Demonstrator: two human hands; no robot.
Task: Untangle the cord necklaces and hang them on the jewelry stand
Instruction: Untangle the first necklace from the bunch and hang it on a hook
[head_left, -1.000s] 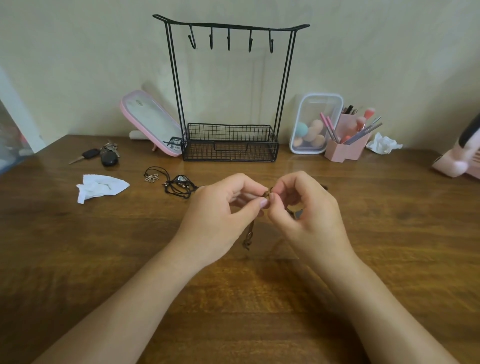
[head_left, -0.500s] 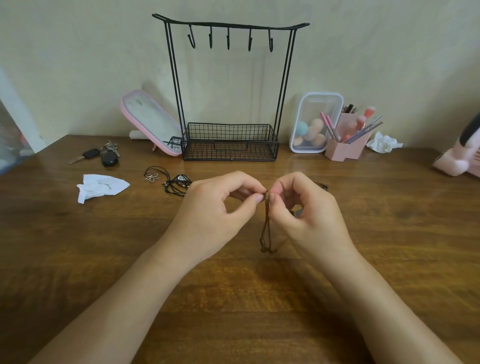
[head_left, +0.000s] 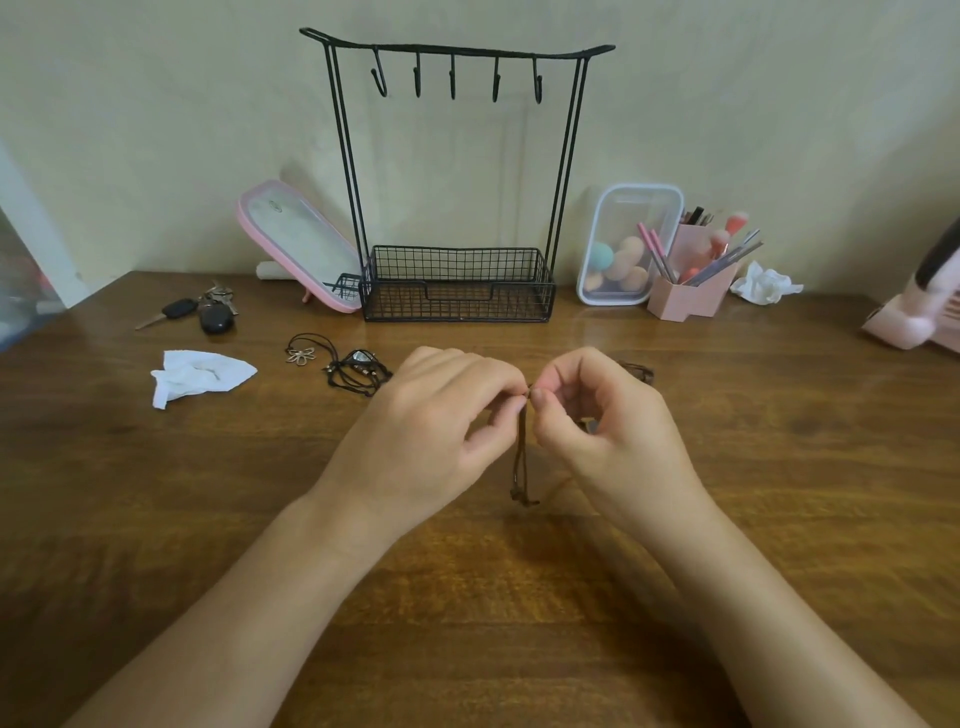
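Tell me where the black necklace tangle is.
In the head view, the black tangle lies left of centre, between the tissue and the left hand, in front of the stand.

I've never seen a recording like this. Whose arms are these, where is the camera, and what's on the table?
No machine here: a person works bare-handed, and the single camera, worn on their head, looks down at the hands. The left hand and right hand both pinch a thin brown cord necklace; its knotted part hangs between them. On the brown wooden table, left of the hands, lies a tangle of black cord necklaces. At the back stands a black wire jewelry stand; its five hooks are bare. Also there: car keys, a crumpled white tissue.
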